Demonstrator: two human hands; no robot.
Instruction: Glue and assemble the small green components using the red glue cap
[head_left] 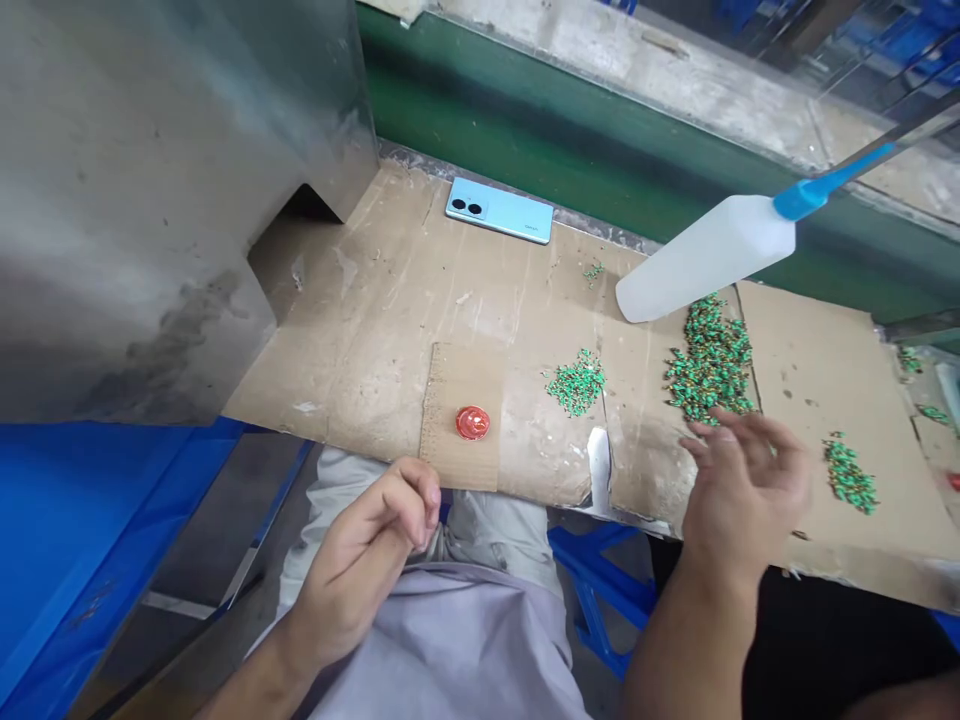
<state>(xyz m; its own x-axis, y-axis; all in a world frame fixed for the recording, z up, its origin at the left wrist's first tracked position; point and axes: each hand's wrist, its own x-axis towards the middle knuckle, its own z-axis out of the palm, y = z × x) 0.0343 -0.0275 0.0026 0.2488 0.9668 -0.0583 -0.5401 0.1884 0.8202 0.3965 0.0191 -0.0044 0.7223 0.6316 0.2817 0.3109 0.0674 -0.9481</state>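
My left hand (375,545) hovers above my lap at the near edge of the cardboard-covered bench (390,300), its fingers curled together in a loose pinch; what they hold, if anything, is hidden. My right hand (739,480) is over the cardboard with fingers spread, empty, just below a large heap of small green parts (709,360). A smaller green pile (576,383) lies to its left and another (850,472) to its right. A red round cap (472,422) rests on a small cardboard patch near my left hand.
A light blue phone (499,209) lies face down at the back. A white squeeze bottle (712,255) with a blue neck hangs tilted over the heap. A grey metal housing (150,180) fills the left, a blue bin (82,530) below it.
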